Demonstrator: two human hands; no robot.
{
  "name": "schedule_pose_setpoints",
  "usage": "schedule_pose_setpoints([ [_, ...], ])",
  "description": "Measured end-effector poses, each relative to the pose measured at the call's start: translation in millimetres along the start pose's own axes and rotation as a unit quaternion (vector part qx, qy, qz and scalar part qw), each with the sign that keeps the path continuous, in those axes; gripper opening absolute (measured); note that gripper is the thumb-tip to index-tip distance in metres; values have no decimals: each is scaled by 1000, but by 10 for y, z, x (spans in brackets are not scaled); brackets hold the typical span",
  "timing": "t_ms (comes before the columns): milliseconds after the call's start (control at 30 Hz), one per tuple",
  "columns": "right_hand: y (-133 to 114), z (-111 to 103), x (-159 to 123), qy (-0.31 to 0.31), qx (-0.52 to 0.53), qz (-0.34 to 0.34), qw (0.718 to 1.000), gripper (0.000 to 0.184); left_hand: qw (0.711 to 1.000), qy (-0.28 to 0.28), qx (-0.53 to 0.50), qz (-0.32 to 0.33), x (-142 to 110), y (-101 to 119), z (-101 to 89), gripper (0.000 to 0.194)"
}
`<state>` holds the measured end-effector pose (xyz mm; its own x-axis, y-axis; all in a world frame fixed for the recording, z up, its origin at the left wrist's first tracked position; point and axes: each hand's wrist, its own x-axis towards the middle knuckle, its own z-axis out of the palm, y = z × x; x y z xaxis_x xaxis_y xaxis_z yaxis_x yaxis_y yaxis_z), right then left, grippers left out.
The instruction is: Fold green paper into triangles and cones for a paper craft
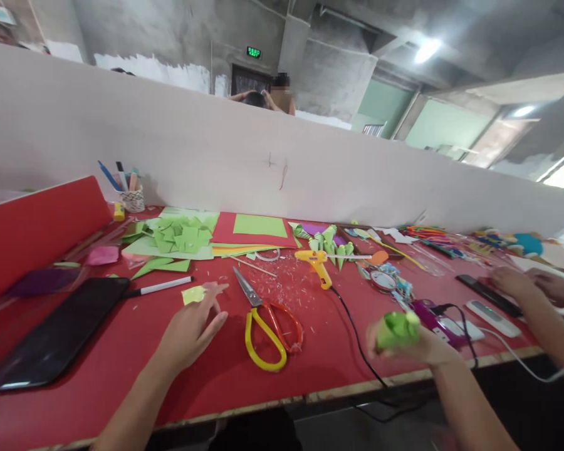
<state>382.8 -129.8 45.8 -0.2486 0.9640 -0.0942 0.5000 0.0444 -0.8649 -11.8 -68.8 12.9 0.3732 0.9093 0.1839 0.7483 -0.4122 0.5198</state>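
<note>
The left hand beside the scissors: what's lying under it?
Red tabletop shows around the left hand, and a small yellow-green paper piece shows by its fingers. Whatever lies directly beneath the palm is covered, so I can't tell.

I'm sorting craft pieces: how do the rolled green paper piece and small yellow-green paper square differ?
The rolled green paper piece curls; the small yellow-green paper square looks flat. The right hand holds the rolled piece; the square is by the left hand. The square looks paler than the rolled piece. Both are greenish.
</note>
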Motion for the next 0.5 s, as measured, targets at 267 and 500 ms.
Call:
schedule_pose_setpoints([
  [267,974,-392,537,222,183,116,951,27,999,-20,31,-12,37,16,17,42],
  [500,930,-365,1453,246,157,82,953,16,997,-26,64,-30,30,18,3,40],
])
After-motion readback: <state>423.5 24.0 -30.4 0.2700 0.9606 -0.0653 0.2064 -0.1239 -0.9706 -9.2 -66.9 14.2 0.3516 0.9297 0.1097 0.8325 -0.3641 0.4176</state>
